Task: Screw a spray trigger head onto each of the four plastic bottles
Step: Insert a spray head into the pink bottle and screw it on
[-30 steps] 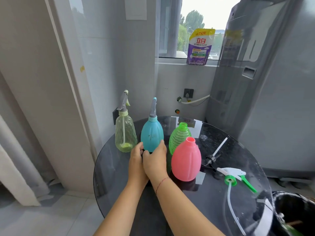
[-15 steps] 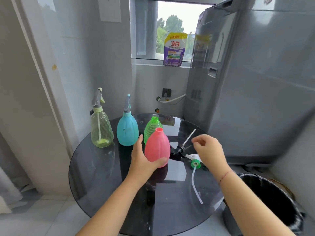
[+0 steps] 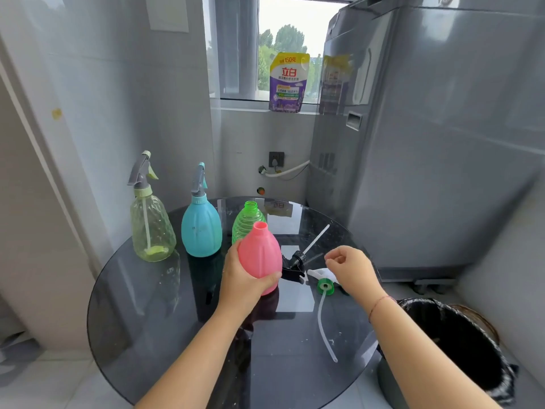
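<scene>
My left hand (image 3: 241, 280) grips the pink bottle (image 3: 259, 255), whose neck is bare, near the middle of the round dark glass table (image 3: 141, 314). Behind it stands a green bottle (image 3: 246, 221), also without a head. A clear yellowish bottle (image 3: 150, 228) and a blue bottle (image 3: 201, 228) at the back left each carry a grey trigger head. My right hand (image 3: 352, 271) hovers with loosely curled fingers just over a white trigger head with a green collar (image 3: 324, 283) and a long tube. A black trigger head (image 3: 295, 262) lies between that head and the pink bottle.
A black-lined bin (image 3: 460, 346) stands right of the table. A grey washing machine (image 3: 427, 149) fills the right side. A purple detergent pouch (image 3: 289, 82) sits on the window sill. Wall and door frame close off the left.
My hands left the blue bottle. The left hand took hold of the pink bottle and the right hand moved right to above the white trigger head. The view shifted right.
</scene>
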A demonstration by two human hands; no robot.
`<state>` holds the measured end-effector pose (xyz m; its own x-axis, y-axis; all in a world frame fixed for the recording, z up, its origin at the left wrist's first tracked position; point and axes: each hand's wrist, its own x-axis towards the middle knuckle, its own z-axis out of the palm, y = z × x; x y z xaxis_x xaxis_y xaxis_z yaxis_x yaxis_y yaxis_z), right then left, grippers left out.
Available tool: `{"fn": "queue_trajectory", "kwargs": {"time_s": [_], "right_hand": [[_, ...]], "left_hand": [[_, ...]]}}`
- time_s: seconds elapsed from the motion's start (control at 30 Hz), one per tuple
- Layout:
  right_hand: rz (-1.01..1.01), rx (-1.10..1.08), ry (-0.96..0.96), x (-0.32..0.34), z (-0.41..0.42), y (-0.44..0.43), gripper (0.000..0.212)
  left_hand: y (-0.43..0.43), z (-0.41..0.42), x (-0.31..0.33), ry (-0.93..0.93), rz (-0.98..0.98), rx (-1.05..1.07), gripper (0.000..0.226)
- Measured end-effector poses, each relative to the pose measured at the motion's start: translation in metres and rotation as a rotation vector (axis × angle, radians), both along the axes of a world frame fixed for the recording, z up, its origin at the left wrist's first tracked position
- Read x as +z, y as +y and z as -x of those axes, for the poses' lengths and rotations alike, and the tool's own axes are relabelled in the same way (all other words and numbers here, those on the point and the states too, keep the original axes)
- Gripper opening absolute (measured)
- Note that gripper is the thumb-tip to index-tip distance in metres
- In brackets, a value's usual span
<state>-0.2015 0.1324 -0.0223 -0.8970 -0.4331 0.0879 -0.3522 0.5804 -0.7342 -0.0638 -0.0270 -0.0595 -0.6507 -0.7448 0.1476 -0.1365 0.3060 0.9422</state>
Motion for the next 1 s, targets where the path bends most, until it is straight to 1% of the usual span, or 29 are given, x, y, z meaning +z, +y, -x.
{"fn": "queue_trajectory", "kwargs": {"time_s": [0.03,0.07,0.13,0.2,0.27,0.37,0.43,0.5,0.63,0.7,0.9,0.93,1.0], "right_hand": [[-0.042,0.038,0.065,-0.001,0.001,-0.008,0.021],[-0.12,0.089,0.156,-0.001,0.003,-0.015,0.025],[-0.343,0.23,0.377,0.001,0.007,-0.031,0.038],[-0.532,0.366,0.511,0.006,0.01,-0.047,0.052],[-0.675,0.449,0.537,0.011,0.014,-0.06,0.059],[-0.881,0.509,0.545,0.013,0.016,-0.073,0.057],[-0.944,0.522,0.532,0.013,0.015,-0.077,0.055],[-0.942,0.509,0.513,0.011,0.014,-0.078,0.055],[-0.867,0.485,0.485,0.009,0.014,-0.072,0.048],[-0.739,0.454,0.466,0.012,0.011,-0.065,0.04],[-0.141,0.235,0.539,0.041,-0.007,-0.029,0.029],[-0.001,0.2,0.51,0.049,-0.013,-0.022,0.026],[0.282,0.161,0.371,0.067,-0.026,-0.011,0.017]], "left_hand": [[-0.002,-0.001,-0.001,0.0,0.008,0.003,0.102],[-0.002,-0.002,-0.002,0.0,0.013,0.005,0.1],[-0.004,-0.009,-0.003,0.0,0.018,0.004,0.098],[-0.006,-0.018,-0.004,-0.008,0.026,-0.004,0.097],[-0.008,-0.026,-0.004,-0.029,0.037,-0.016,0.098],[-0.008,-0.035,-0.001,-0.048,0.039,-0.051,0.098],[-0.009,-0.039,0.001,-0.055,0.041,-0.063,0.098],[-0.008,-0.041,0.003,-0.051,0.041,-0.073,0.096],[-0.006,-0.042,0.004,-0.058,0.065,-0.091,0.094],[-0.005,-0.043,0.005,-0.06,0.073,-0.09,0.095],[0.002,-0.049,0.013,-0.029,0.06,-0.089,0.096],[0.004,-0.05,0.015,-0.025,0.064,-0.09,0.097],[0.007,-0.052,0.017,-0.015,0.069,-0.097,0.096]]}}
